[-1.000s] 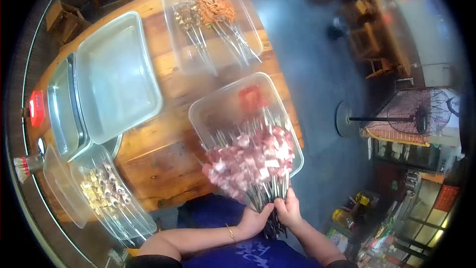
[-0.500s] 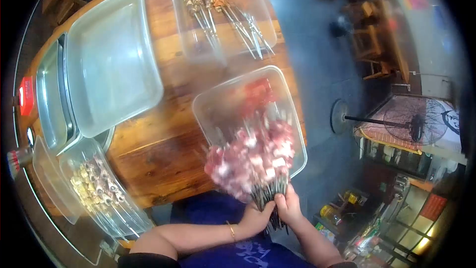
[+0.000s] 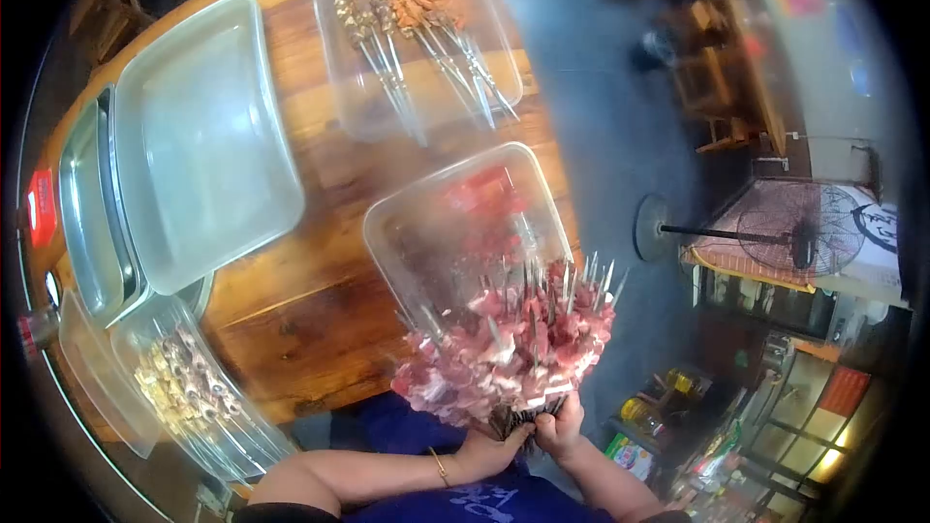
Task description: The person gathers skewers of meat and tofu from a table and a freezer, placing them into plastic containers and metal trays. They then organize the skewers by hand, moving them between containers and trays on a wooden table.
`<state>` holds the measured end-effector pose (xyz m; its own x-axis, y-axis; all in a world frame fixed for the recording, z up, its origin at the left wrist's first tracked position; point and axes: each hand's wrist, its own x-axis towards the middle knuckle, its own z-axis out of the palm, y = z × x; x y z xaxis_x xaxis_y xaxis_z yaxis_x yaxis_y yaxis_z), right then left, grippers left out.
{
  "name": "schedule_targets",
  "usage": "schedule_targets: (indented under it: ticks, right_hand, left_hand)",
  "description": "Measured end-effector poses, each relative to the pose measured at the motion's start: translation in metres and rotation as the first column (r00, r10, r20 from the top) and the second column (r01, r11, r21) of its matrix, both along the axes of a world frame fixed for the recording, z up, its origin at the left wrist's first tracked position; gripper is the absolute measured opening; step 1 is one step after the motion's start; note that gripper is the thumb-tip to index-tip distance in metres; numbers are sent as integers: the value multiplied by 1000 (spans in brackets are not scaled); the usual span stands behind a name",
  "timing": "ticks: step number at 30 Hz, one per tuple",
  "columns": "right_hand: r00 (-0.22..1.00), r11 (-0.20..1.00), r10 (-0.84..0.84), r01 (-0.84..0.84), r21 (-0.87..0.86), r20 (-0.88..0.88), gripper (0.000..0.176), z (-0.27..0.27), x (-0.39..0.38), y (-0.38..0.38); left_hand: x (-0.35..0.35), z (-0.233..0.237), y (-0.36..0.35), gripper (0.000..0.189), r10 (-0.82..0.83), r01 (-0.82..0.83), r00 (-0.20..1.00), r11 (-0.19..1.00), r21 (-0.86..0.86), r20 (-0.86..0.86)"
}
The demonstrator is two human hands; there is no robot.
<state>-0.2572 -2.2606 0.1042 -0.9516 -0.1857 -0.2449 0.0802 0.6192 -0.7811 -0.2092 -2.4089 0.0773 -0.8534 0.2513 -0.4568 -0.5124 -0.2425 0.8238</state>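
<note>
A big bunch of raw meat skewers (image 3: 513, 344) is held upright in front of my body, metal tips pointing up and away. My left hand (image 3: 492, 450) is closed around the bundled lower ends. Close beside it, my right hand (image 3: 562, 426) grips the same bunch, thumb pressed on the sticks. Just beyond the meat is a clear plastic tub (image 3: 392, 223) with red pieces of meat (image 3: 484, 196) inside; the bunch hides its near part.
Another clear tub (image 3: 334, 87) holds brown and orange skewers. A large pale tray (image 3: 208, 136) and a metal tray (image 3: 87, 213) lie left. Pale skewers (image 3: 194, 387) fill a container at the near left table edge. A stand fan (image 3: 804, 232) is at right.
The bunch has come closer to my body and tipped more upright, so the metal tips now show. Both hands have dropped slightly and still grip it. The view has shifted a little.
</note>
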Motion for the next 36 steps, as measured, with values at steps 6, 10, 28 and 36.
schedule_targets:
  ticks: [6, 10, 28, 36]
  right_hand:
    - [991, 990, 104, -112, -89, -88, 66, 19, -46, -46]
    - [995, 964, 91, -101, -244, -49, 39, 31, -96, -115]
    - [978, 975, 189, -176, -139, 92, 51, -75, -207, -411]
    - [962, 907, 249, -271, -323, -108, 62, -28, -207, -319]
  left_hand:
    - [-35, 24, -38, 29, 247, -248, 969, 967, 52, 26]
    - [-82, 35, -99, 34, 313, -326, 934, 944, -52, -172]
    - [-184, -36, -413, 25, 399, -404, 874, 914, -40, 277]
    - [-141, -8, -404, 47, 725, -725, 689, 688, 41, 7]
